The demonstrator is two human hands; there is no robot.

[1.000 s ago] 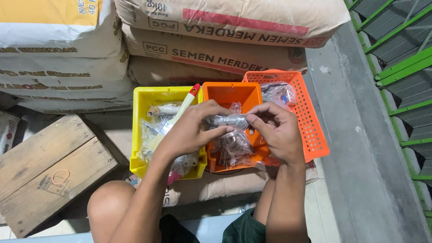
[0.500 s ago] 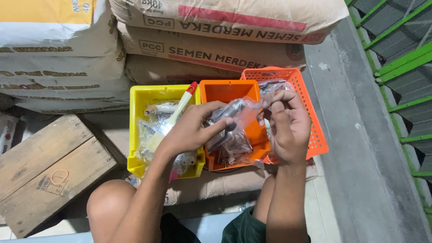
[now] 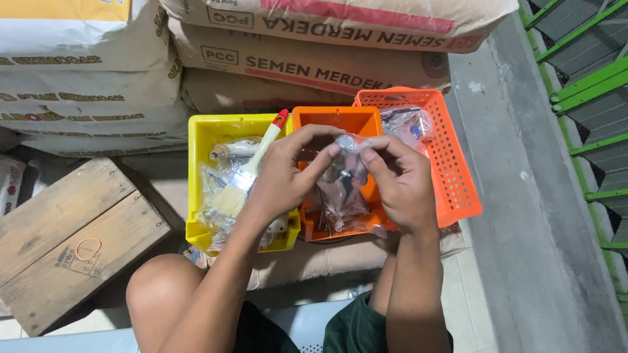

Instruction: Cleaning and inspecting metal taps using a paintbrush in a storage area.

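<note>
Both hands pinch the top of a small clear plastic bag (image 3: 345, 171) with dark metal parts inside, held upright above the orange bin (image 3: 335, 123). My left hand (image 3: 284, 171) grips the bag's top from the left, my right hand (image 3: 397, 176) from the right. More clear bags of hardware lie in the orange bin under the held one.
A yellow bin (image 3: 208, 134) to the left holds a paintbrush (image 3: 252, 163) and bagged fittings. An orange mesh basket (image 3: 451, 170) with bagged parts sits to the right. Stacked cement sacks (image 3: 307, 65) stand behind. A wooden crate (image 3: 72, 229) is at left, a concrete ledge (image 3: 523, 196) at right.
The bag has been turned from lying sideways between my hands to hanging upright. My right hand came back in to the bag's top, and both hands now meet there.
</note>
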